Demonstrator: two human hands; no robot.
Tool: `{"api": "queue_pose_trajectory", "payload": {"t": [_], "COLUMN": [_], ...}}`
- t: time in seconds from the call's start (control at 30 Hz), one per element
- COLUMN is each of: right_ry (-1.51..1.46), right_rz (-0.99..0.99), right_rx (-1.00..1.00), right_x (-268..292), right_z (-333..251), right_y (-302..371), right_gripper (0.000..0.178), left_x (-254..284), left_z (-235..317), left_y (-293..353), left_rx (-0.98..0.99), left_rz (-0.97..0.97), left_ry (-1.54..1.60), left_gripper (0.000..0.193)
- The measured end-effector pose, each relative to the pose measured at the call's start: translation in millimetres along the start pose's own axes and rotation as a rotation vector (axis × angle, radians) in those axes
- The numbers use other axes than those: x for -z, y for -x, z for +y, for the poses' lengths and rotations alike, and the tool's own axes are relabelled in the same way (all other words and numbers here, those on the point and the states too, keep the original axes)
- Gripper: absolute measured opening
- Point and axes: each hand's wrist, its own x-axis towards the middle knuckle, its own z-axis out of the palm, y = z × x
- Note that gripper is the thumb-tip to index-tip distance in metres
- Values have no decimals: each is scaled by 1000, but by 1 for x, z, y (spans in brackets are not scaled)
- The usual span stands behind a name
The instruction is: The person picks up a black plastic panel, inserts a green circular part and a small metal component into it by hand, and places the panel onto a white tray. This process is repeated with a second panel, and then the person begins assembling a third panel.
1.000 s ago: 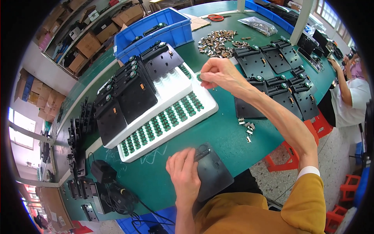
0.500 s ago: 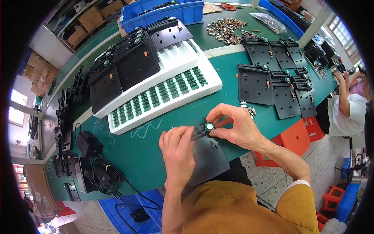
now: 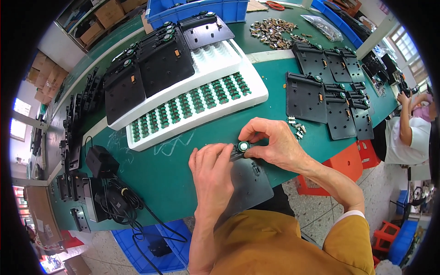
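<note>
A black plastic plate (image 3: 251,187) lies at the table's near edge, its far side carrying a raised bar. My left hand (image 3: 213,176) is closed on the left end of that bar, its fingertips partly hiding it. Between the thumb and forefinger of my right hand (image 3: 279,145) is a small round green part with a pale centre (image 3: 244,146). It sits at the bar's right end; whether it is fully seated there I cannot tell. Several small metal pieces (image 3: 299,129) lie just beyond my right hand.
A white foam tray (image 3: 259,94) holds rows of green parts, with a second tray and black plates (image 3: 167,68) stacked over it. More plates (image 3: 306,98) lie right. Metal pieces (image 3: 275,34) are heaped at the back. Cables (image 3: 121,201) and an adapter (image 3: 101,161) sit left; red stools (image 3: 343,162) stand right.
The view has shifted slightly. My right hand and the round green part have moved a little left, closer to my left fingertips. Both hands keep their hold.
</note>
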Motion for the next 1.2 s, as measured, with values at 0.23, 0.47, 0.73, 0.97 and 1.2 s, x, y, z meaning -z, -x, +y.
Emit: {"api": "queue_pose_trajectory", "payload": {"t": [0.23, 0.47, 0.73, 0.97, 1.2], "right_ry": [84, 113, 133, 277, 426], "right_rz": [-65, -107, -144, -124, -148], "right_rx": [17, -45, -41, 136, 262], "right_x": [4, 8, 10, 9, 9], "right_z": [-7, -5, -2, -6, -13], "right_y": [-6, -10, -11, -9, -11], "right_gripper": [30, 29, 25, 21, 21], "left_x": [0, 0, 0, -1, -2], "left_z": [0, 0, 0, 1, -2], "left_y": [0, -1, 0, -1, 2], "left_rx": [-2, -2, 2, -2, 26], "left_rz": [-6, -7, -2, -2, -49], "left_ry": [4, 2, -2, 0, 9], "left_gripper": [36, 36, 35, 35, 38]}}
